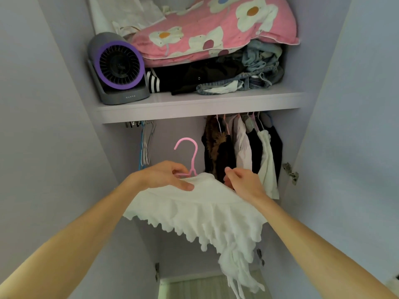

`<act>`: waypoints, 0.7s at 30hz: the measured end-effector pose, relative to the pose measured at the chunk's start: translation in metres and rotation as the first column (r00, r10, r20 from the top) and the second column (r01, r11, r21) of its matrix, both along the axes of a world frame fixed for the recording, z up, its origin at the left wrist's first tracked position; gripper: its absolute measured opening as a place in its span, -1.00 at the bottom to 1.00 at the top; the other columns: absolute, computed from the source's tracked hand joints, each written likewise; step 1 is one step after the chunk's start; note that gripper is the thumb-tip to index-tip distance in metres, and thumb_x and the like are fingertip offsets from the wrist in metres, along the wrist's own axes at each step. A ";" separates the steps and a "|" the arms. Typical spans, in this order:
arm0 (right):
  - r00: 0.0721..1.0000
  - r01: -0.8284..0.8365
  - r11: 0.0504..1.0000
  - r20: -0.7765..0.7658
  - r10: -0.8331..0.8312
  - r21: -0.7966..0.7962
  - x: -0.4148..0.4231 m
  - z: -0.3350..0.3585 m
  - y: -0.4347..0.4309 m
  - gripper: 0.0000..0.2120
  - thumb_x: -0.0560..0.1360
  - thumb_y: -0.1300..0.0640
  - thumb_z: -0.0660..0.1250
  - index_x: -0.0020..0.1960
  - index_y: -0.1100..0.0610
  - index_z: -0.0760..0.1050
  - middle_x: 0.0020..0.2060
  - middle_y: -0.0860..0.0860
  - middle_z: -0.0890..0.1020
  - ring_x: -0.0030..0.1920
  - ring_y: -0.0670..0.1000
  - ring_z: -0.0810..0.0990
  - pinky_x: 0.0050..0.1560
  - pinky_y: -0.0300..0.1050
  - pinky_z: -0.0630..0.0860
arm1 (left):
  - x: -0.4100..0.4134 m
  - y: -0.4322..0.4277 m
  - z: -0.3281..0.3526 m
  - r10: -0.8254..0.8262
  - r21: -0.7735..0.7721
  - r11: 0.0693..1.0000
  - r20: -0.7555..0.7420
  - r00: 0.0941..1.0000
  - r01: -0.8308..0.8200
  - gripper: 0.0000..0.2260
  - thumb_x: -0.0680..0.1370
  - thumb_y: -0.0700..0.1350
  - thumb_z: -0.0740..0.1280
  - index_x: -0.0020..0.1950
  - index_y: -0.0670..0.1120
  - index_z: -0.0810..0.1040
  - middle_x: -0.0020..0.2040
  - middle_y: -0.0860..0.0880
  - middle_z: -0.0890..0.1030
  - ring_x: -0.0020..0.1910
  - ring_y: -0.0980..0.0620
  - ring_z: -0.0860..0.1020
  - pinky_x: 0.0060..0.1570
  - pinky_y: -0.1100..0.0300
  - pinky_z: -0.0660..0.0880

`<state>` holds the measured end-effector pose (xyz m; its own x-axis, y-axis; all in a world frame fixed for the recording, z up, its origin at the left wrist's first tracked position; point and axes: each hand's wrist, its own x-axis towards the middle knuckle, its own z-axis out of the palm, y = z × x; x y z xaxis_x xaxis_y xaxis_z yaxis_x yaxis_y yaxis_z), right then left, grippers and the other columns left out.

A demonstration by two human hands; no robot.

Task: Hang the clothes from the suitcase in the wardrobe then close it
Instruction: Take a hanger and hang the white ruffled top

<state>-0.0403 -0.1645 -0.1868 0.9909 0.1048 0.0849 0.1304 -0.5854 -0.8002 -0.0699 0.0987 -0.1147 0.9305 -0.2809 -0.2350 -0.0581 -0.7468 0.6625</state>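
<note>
- The pink hanger (190,152) stood with its hook upright, above and between the two hands. Its long axis ran left to right across the open wardrobe (172,134).
- The hook pointed at the gap under the shelf (200,104), between the empty hangers (145,145) on the left and the hung clothes (241,147) on the right. The rail itself was hidden behind the shelf's front edge.
- The left hand (166,176), the nearer to the hook, curled its fingers round the hanger at the base of the neck, thumb on the cloth.
- The right hand (241,180) pinched the garment's top edge at the hanger's right end.
- The white ruffled garment (205,214) was draped on the hanger well below the shelf. It was soft and fluffy, with a scalloped hem and loose strands trailing at lower right.
- Judged next: lift and hook onto the rail in the gap.
</note>
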 end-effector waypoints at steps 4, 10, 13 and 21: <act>0.973 -0.226 0.971 -0.059 0.221 -0.076 -0.015 0.008 0.002 -0.47 0.63 -0.23 0.09 -0.32 0.14 0.22 -0.42 -0.02 0.33 -0.38 -0.06 0.30 -0.24 -0.10 0.23 | 0.001 -0.002 -0.003 0.086 -0.054 0.995 0.081 0.993 -0.082 -0.54 0.50 0.24 0.40 -0.28 -0.15 0.52 -0.38 -0.01 0.26 -0.43 0.06 0.19 -0.40 0.27 0.14; 0.979 -0.195 0.979 0.051 0.198 -0.051 -0.015 -0.001 0.014 -0.50 0.67 -0.17 0.04 -0.35 0.09 0.19 -0.48 -0.07 0.30 -0.44 -0.09 0.28 -0.28 -0.14 0.24 | 0.012 -0.015 -0.001 0.157 0.059 0.984 0.127 0.979 -0.166 -0.42 0.45 0.41 0.34 -0.32 -0.11 0.37 -0.44 0.08 0.27 -0.49 0.10 0.23 -0.37 0.19 0.15; 0.968 -0.241 0.968 0.059 0.245 -0.077 -0.016 0.006 0.020 -0.51 0.68 -0.12 0.06 -0.36 0.10 0.22 -0.50 -0.10 0.31 -0.48 -0.13 0.27 -0.31 -0.14 0.24 | 0.016 -0.027 0.007 0.107 0.085 0.989 0.125 0.986 -0.118 -0.49 0.51 0.37 0.28 -0.30 -0.04 0.33 -0.41 0.05 0.28 -0.42 0.07 0.26 -0.33 0.19 0.20; 0.945 -0.067 0.978 0.301 0.126 -0.200 0.004 -0.010 0.001 -0.57 0.69 -0.06 0.09 -0.34 0.03 0.26 -0.45 -0.07 0.39 -0.39 -0.07 0.37 -0.30 -0.12 0.33 | 0.017 -0.032 0.009 0.071 0.194 0.979 -0.029 0.997 -0.065 -0.40 0.63 0.35 -0.01 0.40 0.01 0.52 0.32 0.02 0.56 0.32 -0.06 0.49 0.31 0.14 0.32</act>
<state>-0.0362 -0.1637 -0.1965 0.9025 0.2418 0.3564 0.4181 -0.6907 -0.5901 -0.0532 0.0672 -0.1061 0.9360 -0.1634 -0.3119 0.0182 -0.8621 0.5065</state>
